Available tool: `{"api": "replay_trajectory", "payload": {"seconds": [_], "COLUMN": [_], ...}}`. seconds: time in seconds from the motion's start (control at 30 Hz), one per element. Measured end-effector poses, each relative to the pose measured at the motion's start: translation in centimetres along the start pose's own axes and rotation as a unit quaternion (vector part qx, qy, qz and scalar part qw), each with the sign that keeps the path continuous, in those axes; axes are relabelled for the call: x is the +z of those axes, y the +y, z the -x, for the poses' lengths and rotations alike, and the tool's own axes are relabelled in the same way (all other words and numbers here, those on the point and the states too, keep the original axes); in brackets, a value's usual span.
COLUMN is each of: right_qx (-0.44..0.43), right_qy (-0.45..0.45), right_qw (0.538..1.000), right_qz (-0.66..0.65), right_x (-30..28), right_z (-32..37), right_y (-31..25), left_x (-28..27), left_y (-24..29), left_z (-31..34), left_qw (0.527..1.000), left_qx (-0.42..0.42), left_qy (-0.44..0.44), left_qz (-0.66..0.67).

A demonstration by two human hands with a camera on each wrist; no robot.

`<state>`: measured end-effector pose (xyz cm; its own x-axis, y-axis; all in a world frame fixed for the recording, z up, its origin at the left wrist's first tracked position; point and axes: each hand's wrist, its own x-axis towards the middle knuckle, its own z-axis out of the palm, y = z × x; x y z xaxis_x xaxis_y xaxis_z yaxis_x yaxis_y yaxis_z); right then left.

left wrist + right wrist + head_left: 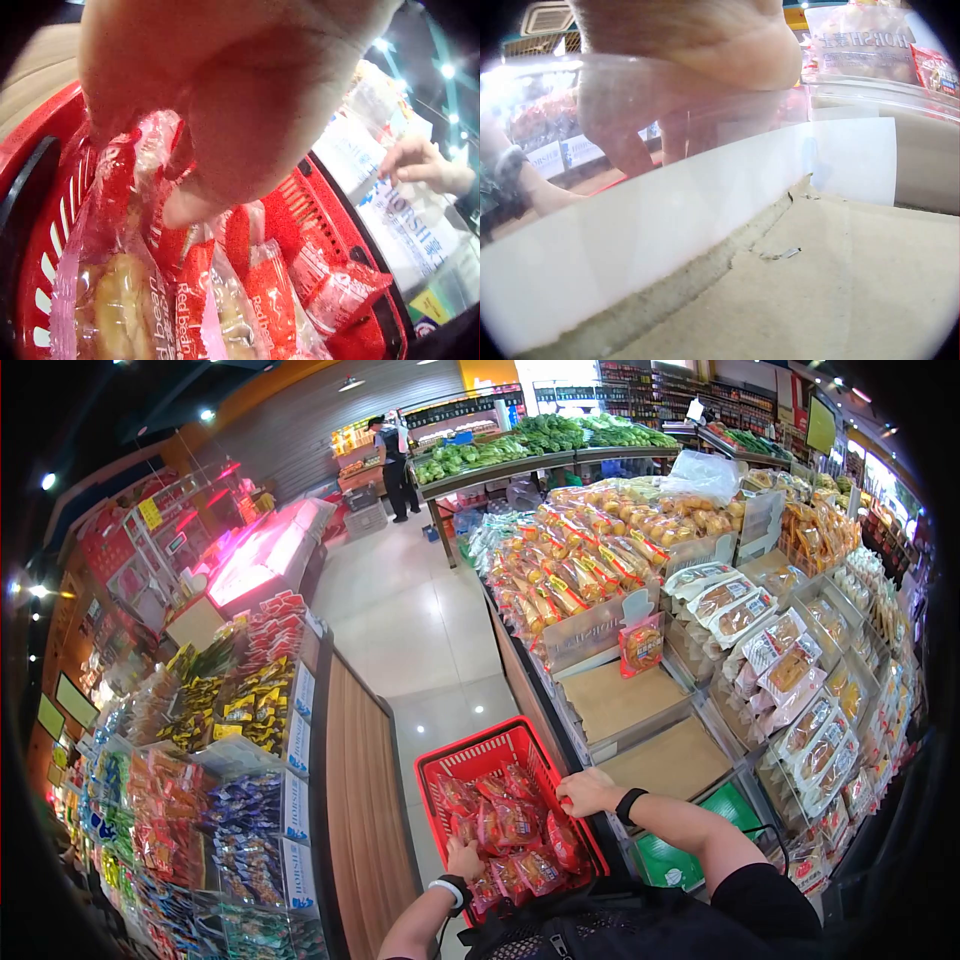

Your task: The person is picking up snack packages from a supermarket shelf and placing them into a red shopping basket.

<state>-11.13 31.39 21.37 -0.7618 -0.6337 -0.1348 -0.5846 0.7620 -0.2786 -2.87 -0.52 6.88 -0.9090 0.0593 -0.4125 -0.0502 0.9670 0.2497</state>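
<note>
Our left hand (463, 857) reaches among bagged red-bean breads (515, 824), which the shopping basket (475, 752) pens together, its grip unclear, while our right hand (590, 792) hangs loosely curled, empty.

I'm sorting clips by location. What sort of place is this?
Most likely a supermarket: the red shopping basket, bins of packaged snacks and a stand of leafy green vegetables point to it.
</note>
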Motion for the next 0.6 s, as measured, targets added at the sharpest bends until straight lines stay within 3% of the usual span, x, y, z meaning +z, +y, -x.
{"api": "replay_trajectory", "payload": {"seconds": [0.03,0.1,0.17,0.23,0.27,0.3,0.33,0.37,0.47,0.53,0.6], "right_qx": [0.0,0.001,-0.009,-0.02,-0.018,-0.015,-0.036,-0.002,0.076,0.22,0.217], "right_qy": [0.0,0.003,0.044,0.084,0.154,0.222,0.275,0.29,0.384,0.375,0.416], "right_qw": [1.0,1.0,0.998,0.994,0.979,0.954,0.942,0.939,0.916,0.896,0.883], "right_qz": [-0.001,-0.016,-0.04,-0.062,-0.131,-0.198,-0.187,-0.186,-0.088,-0.091,-0.019], "right_x": [0.0,-0.1,0.3,0.3,-0.2,-0.7,-1.5,-2.9,-4.8,-7.3,-8.8], "right_z": [0.0,0.0,0.0,-0.4,-0.7,-1.1,-1.7,-1.9,-3.8,-3.9,-4.1], "right_y": [0.0,0.1,0.4,0.7,0.9,1.2,2.0,2.6,6.6,7.8,10.3], "left_x": [-0.5,-1.6,-2.1,-4.4,-4.1,-4.0,-3.8,-3.7,-3.4,-3.7,-4.7], "left_y": [0.2,0.7,0.8,1.5,1.1,0.3,-0.5,-0.9,-1.1,-0.8,0.3], "left_z": [0.7,1.9,2.8,4.2,3.9,3.5,3.3,3.1,2.7,2.7,3.4], "left_qw": [1.0,0.969,0.977,0.994,0.993,0.993,0.996,0.993,0.993,0.99,0.988], "left_qx": [0.0,0.064,0.034,-0.071,-0.087,-0.087,-0.07,-0.053,-0.043,-0.049,-0.061], "left_qy": [0.0,0.131,0.147,0.042,-0.012,-0.011,-0.054,-0.097,-0.113,-0.131,-0.133], "left_qz": [0.0,-0.199,-0.151,-0.076,-0.079,-0.077,-0.022,0.033,-0.002,-0.029,-0.049]}}
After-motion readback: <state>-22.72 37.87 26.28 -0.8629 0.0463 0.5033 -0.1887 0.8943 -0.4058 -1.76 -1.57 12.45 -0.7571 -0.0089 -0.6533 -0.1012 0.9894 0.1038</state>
